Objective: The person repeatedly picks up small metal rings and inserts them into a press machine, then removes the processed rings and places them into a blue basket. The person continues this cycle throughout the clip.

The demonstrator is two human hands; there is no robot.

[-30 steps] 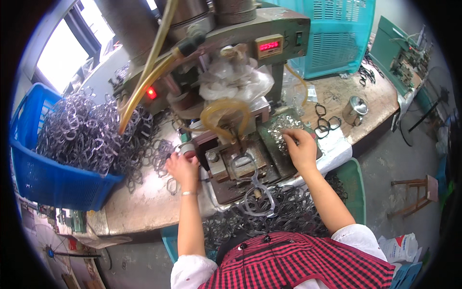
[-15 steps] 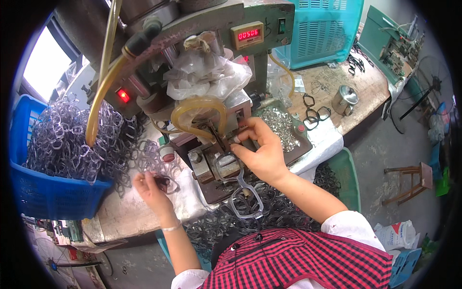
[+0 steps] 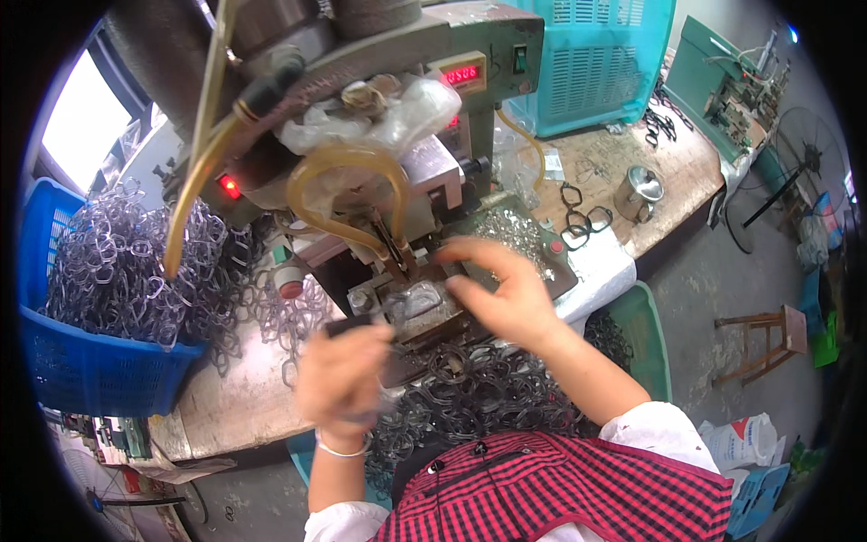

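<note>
My left hand, smeared by motion, is just left of the press fixture. It is closed around an eyeglass frame, whose dark part sticks out above the fingers; a greyish blur below the hand may be part of a frame. Beside the fixture, on its right, my right hand has thumb and forefinger apart with nothing seen between them. A lens-shaped raised block tops the fixture. Over it hang the press tool and a looped yellow hose.
A blue basket heaped with clear grey frames stands left. Dark frames fill a green bin below the bench edge. Small scraps lie on the press base. A metal cup and turquoise crate stand farther right.
My left hand has swung right, from the bench to the fixture. The grey frame hanging at the fixture is gone from there. My right hand has drawn back slightly and its pinch has opened.
</note>
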